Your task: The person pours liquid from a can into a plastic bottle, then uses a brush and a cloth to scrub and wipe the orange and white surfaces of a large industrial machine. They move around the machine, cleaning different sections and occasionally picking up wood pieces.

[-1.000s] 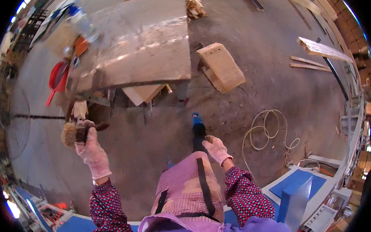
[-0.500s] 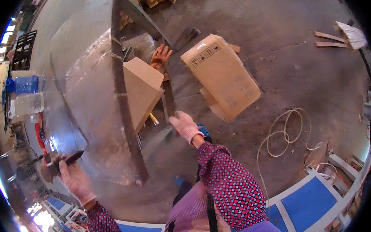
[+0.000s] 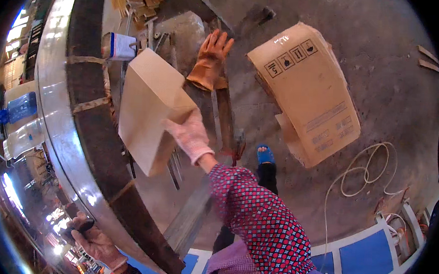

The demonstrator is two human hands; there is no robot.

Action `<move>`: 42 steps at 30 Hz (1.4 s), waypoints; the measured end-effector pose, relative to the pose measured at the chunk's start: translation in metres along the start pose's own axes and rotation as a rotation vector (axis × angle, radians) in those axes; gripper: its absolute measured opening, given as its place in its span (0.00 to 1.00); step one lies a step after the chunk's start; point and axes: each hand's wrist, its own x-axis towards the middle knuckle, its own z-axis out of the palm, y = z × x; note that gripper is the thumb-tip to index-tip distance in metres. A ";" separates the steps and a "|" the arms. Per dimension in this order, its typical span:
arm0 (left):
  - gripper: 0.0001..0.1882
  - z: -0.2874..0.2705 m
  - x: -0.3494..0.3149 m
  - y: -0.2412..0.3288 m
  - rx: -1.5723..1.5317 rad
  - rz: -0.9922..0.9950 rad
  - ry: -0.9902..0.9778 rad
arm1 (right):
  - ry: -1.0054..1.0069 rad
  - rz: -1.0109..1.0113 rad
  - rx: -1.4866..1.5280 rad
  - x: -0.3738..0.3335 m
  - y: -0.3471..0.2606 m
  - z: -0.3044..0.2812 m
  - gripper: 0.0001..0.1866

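- The person's right hand (image 3: 192, 135), in a pale pink knit glove, is at the near right side of an open cardboard box (image 3: 149, 103), its fingers overlapping the cardboard; whether this grip is pinching the wall or merely resting on it, one cannot tell
- The open cardboard box stands tilted in the view beside the dark edge of a metal-topped table (image 3: 97, 140), left of the middle of the scene
- The left hand (image 3: 99, 245), gloved in the same pink, is low at the left, beyond the table's edge; its grip is curled around a dark handle (image 3: 79, 224), of which only a rounded part shows
- A patterned sleeve (image 3: 260, 208) in red, dark and pale blue covers the right forearm
- An orange work glove (image 3: 211, 59) lies just beyond the box, to its right, fingers spread and pointing away from the person
- A white and blue can (image 3: 122, 46) is near the far left corner of the box
- To the right, a larger closed carton (image 3: 306, 92) with printed symbols lies on the concrete floor (image 3: 385, 96), well apart from both hands
- Nearer the person, a blue sandal (image 3: 264, 154) shows on one foot, and a pale hose (image 3: 326, 207) loops across the floor at the right
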 end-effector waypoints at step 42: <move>0.23 0.014 -0.003 -0.011 0.393 0.263 0.346 | -0.181 -0.290 -1.577 0.117 0.076 0.007 0.12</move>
